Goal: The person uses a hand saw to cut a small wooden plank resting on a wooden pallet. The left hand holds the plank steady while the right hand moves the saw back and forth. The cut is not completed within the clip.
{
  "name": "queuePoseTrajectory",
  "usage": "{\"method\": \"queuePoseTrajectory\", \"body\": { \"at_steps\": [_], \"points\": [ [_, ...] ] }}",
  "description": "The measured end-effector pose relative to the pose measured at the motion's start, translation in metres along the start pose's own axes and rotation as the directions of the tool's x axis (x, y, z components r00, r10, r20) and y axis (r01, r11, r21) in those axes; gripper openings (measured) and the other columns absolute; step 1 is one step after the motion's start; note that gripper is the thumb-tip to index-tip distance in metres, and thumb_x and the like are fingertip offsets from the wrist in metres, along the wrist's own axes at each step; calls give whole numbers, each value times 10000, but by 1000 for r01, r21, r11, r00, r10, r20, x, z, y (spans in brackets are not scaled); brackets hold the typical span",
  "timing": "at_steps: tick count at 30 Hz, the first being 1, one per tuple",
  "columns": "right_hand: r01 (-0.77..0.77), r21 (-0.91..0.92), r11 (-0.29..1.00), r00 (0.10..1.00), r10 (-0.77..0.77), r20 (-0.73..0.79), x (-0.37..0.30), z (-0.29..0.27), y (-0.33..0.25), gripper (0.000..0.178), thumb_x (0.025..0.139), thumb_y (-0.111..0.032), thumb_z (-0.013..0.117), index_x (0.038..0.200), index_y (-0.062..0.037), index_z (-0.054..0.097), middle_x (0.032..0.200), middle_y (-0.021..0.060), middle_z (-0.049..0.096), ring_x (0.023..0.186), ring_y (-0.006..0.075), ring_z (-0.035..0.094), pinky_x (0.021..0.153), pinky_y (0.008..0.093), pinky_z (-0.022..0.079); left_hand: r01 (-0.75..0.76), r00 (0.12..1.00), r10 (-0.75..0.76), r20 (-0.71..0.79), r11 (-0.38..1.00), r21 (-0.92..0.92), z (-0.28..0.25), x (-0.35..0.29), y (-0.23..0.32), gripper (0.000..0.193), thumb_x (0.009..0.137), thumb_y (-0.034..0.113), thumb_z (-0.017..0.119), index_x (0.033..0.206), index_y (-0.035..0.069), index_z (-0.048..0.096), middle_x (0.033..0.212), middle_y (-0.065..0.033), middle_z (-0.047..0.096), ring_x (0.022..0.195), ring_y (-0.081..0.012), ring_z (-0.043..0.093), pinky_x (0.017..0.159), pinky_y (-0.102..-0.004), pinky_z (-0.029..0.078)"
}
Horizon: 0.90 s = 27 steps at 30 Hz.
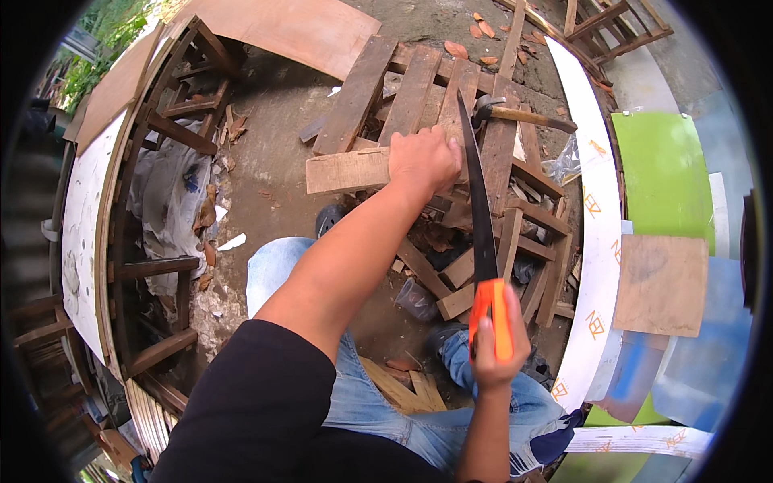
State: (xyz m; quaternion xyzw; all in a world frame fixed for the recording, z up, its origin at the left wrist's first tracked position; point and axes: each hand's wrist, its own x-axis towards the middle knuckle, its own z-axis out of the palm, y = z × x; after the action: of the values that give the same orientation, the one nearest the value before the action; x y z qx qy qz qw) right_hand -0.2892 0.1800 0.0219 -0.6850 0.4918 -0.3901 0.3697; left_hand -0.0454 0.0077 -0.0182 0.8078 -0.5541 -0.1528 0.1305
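My left hand is closed over a short length of wood, pressing it down on a slatted wooden pallet. The block's left end sticks out past my wrist. In my right hand is the orange handle of a handsaw. Its dark blade points away from me, just right of my left fist, beside the wood's right end; whether the teeth touch the wood, I cannot tell. A claw hammer with a wooden handle lies on the pallet's right side, beyond the blade's tip.
Wood offcuts and a clear plastic cup lie below the pallet, near my feet. On the left stands a dark wooden frame. A long white board curves down the right, beside a green panel and a brown square board.
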Motion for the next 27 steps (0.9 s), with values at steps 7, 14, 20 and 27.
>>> {"method": "queuePoseTrajectory", "body": {
  "at_steps": [7,14,20,27],
  "points": [
    [-88,-8,996,996,87,-36,-91,-41,-9,523,851,-63,652,1329,131,562,1155,250,712,986,277,724,917,346,543,-37,996,36,-81,999,-6,10,2,-2,431,1019,365,378,1075,37,653,1042,-179,720,991,-374,680,926,-515,442],
    [93,66,993,996,-93,-7,83,31,5,465,908,-28,638,1365,42,590,1316,218,659,1216,271,646,1025,338,490,-50,999,51,-17,998,48,-4,0,2,429,1023,366,376,1129,49,645,1095,-174,713,1025,-346,683,943,-500,431],
    [44,2,999,998,-44,-34,25,16,6,507,882,-19,645,1378,53,574,1259,220,685,1083,244,702,935,323,534,5,1000,-5,-20,1000,4,-2,2,4,433,1019,364,375,1110,56,666,1084,-165,720,1019,-332,690,944,-484,426],
    [-75,64,995,997,76,-14,-56,-23,-6,573,868,-89,606,1379,152,511,1249,245,659,1117,269,664,1012,369,496,-64,997,63,-48,998,-27,6,1,-2,425,1017,346,381,1070,27,657,1057,-200,713,1007,-373,677,932,-527,445]
  ]
}}
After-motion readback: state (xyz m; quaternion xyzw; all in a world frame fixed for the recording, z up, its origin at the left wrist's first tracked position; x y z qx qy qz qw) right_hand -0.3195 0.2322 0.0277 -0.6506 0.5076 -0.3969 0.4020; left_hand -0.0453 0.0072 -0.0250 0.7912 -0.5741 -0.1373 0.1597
